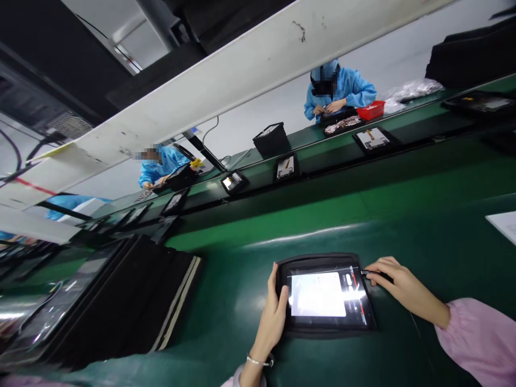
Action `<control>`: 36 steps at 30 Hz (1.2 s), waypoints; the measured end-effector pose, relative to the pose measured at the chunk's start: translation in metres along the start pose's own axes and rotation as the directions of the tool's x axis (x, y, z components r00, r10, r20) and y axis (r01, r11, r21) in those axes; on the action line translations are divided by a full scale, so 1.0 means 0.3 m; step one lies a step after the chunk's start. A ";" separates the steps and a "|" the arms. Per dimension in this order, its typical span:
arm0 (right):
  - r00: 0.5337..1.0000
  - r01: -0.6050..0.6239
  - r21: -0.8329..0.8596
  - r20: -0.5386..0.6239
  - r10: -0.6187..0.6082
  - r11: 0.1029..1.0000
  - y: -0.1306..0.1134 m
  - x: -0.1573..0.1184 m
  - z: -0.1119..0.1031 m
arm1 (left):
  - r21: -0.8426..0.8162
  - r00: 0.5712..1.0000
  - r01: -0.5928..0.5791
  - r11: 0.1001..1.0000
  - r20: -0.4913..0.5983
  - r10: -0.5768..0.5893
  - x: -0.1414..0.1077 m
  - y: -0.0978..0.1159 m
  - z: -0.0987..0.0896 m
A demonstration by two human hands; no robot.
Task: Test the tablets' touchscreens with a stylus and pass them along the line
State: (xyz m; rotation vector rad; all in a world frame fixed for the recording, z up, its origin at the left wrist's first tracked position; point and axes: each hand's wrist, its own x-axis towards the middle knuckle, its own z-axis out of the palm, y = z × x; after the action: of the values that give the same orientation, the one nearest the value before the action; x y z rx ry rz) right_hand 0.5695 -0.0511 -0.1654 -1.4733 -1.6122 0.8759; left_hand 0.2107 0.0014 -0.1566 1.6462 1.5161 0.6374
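A tablet (pixel 318 296) with a lit, mostly white screen lies in a black tray (pixel 322 258) on the green bench. My left hand (pixel 273 314) grips the left edge of the tablet and its tray, thumb on top and fingers round the side. At the right edge of the tablet, my right hand (pixel 397 279) pinches a dark cable plug (pixel 367 272). Its tip touches the tablet's side, but how far in it sits cannot be made out. A thin cable trails down from below that hand.
Left of me stands a stack of black trays (pixel 116 301). Beyond the bench, a conveyor line carries several trays with opened devices (pixel 285 167). Two co-workers in blue (pixel 346 88) sit across it, near a red bin (pixel 371 110). A white beam (pixel 226 75) crosses overhead. White paper (pixel 503 223) lies at right.
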 end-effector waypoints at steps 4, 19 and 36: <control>1.000 0.007 0.030 -0.026 -0.006 1.000 0.008 -0.002 0.006 | 0.344 0.973 -0.190 0.919 -0.060 0.224 0.011 0.084 -0.005; 0.997 0.064 0.032 -0.037 -0.063 0.997 0.010 0.006 0.005 | 0.464 0.496 -0.843 0.273 0.474 0.728 -0.060 0.286 0.140; 0.994 0.078 -0.008 -0.073 -0.078 0.997 0.035 0.002 0.017 | 0.509 0.688 -0.725 0.463 0.526 0.500 0.002 0.300 0.159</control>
State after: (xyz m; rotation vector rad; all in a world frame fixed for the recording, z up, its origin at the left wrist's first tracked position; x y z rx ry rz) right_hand 0.5700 -0.0493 -0.1770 -1.4198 -1.6081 0.7660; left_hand 0.3010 -0.0057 -0.1101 2.8148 0.8876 0.1071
